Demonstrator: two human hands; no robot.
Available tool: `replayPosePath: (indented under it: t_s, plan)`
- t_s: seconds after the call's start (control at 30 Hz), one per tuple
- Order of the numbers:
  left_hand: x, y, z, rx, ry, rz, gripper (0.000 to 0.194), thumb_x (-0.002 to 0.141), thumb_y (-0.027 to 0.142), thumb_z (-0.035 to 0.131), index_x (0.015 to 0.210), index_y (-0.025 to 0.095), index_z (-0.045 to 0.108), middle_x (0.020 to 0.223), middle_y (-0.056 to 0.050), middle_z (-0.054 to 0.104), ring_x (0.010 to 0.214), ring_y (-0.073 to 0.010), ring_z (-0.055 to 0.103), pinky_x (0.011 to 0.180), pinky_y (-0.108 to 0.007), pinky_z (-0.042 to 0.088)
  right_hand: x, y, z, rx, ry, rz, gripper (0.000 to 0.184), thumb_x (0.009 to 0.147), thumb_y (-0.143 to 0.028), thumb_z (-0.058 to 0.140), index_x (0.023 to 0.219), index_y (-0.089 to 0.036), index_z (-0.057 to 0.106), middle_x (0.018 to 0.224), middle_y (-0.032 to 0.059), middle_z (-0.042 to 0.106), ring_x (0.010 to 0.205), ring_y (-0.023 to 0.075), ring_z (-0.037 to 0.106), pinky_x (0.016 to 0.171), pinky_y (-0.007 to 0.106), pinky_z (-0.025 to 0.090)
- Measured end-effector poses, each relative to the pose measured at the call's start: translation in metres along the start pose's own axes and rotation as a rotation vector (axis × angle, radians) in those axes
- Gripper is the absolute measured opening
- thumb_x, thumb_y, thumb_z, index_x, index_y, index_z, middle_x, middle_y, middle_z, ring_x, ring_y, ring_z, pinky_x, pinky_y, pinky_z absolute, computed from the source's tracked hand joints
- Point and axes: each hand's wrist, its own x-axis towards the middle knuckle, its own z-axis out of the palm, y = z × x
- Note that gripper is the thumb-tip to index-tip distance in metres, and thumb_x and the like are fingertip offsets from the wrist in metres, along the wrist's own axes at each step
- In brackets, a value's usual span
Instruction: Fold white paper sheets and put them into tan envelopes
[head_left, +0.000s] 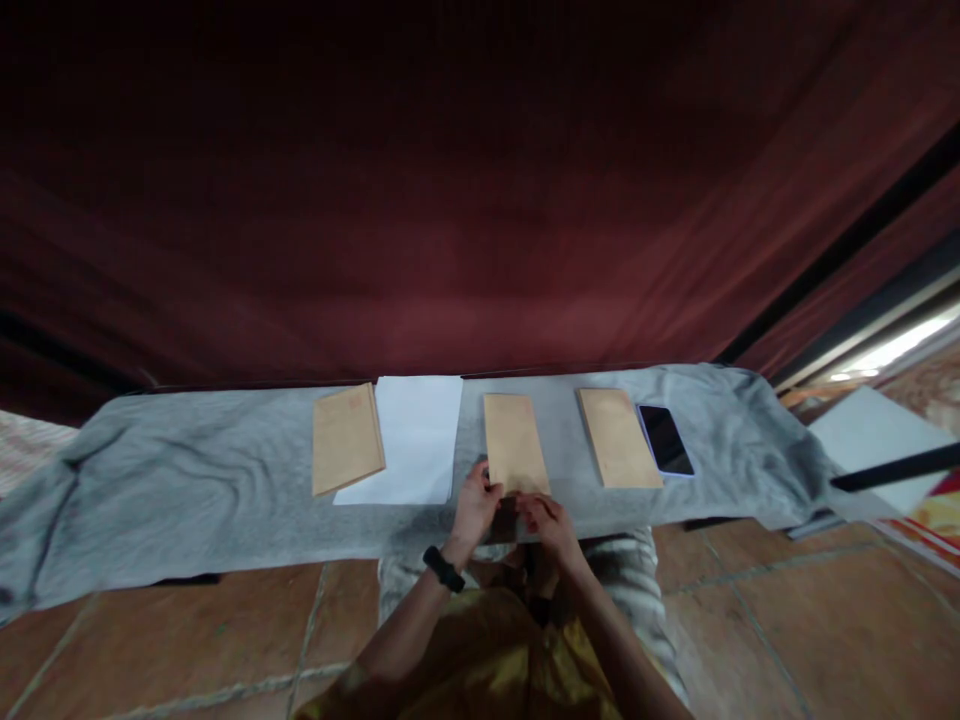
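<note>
A brown paper envelope [516,440] lies lengthwise in front of me on the grey cloth. My left hand [475,503], with a dark band on its wrist, pinches the envelope's near left corner between thumb and fingers. At the near right edge, my right hand [547,520] has its curled fingers on the same envelope. A stack of white paper [416,440] is to the left, partly under a pile of brown envelopes [346,440]. Another brown envelope pile [619,438] lies to the right, beside a phone [666,440] with a dark screen.
The grey cloth [202,470] covers a long, narrow surface. A dark red fabric wall [480,250] rises right behind it. Dark bars [847,250] slant at the right, with a white sheet [877,440] beyond. Terracotta tiles [247,620] form the floor below.
</note>
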Motion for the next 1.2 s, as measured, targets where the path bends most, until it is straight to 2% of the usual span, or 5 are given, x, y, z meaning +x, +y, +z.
replayPosePath:
  t_s: [0.17, 0.3, 0.5, 0.87, 1.2]
  plan:
    - [-0.005, 0.002, -0.006, 0.397, 0.047, 0.073, 0.048, 0.085, 0.011, 0.057, 0.132, 0.016, 0.054, 0.08, -0.003, 0.071, 0.071, -0.0188, 0.069, 0.068, -0.028, 0.051, -0.009, 0.0, -0.014, -0.889, -0.031, -0.59, 0.042, 0.101, -0.028, 0.043, 0.14, -0.021, 0.058, 0.142, 0.0117, 0.06, 0.136, 0.0253, 0.051, 0.118, 0.051, 0.035]
    - [-0.013, 0.004, -0.007, 0.768, 0.14, 0.266, 0.042, 0.094, 0.022, 0.05, 0.136, 0.018, 0.054, 0.109, -0.013, 0.07, 0.099, -0.0277, 0.069, 0.087, -0.039, 0.053, -0.011, 0.008, -0.016, -1.223, -0.093, -0.689, 0.052, 0.102, -0.029, 0.046, 0.153, -0.02, 0.041, 0.154, 0.0117, 0.048, 0.142, 0.0249, 0.045, 0.121, 0.05, 0.031]
    - [0.024, 0.016, 0.016, 0.894, -0.059, 0.708, 0.052, 0.101, 0.033, 0.044, 0.149, 0.015, 0.042, 0.156, -0.012, 0.044, 0.147, -0.0263, 0.036, 0.12, -0.043, 0.031, -0.011, 0.015, -0.017, -1.238, -0.076, -0.704, 0.049, 0.103, -0.03, 0.046, 0.151, -0.02, 0.044, 0.151, 0.0104, 0.052, 0.141, 0.0236, 0.047, 0.121, 0.047, 0.031]
    - [0.125, 0.034, 0.045, 1.033, -0.22, 0.782, 0.061, 0.103, 0.048, 0.035, 0.154, 0.015, 0.036, 0.163, -0.011, 0.033, 0.152, -0.02, 0.025, 0.125, -0.04, 0.017, -0.007, 0.015, -0.017, -1.258, -0.11, -0.673, 0.054, 0.103, -0.03, 0.045, 0.156, -0.024, 0.035, 0.155, 0.0083, 0.047, 0.142, 0.0247, 0.045, 0.119, 0.048, 0.032]
    - [0.137, 0.028, 0.033, 1.06, -0.334, 0.892, 0.066, 0.103, 0.053, 0.032, 0.156, 0.013, 0.031, 0.164, -0.011, 0.029, 0.154, -0.0186, 0.019, 0.125, -0.037, 0.011, -0.008, 0.015, -0.018, -1.27, -0.121, -0.663, 0.055, 0.103, -0.031, 0.046, 0.156, -0.023, 0.035, 0.158, 0.0081, 0.042, 0.144, 0.0248, 0.043, 0.12, 0.048, 0.03]
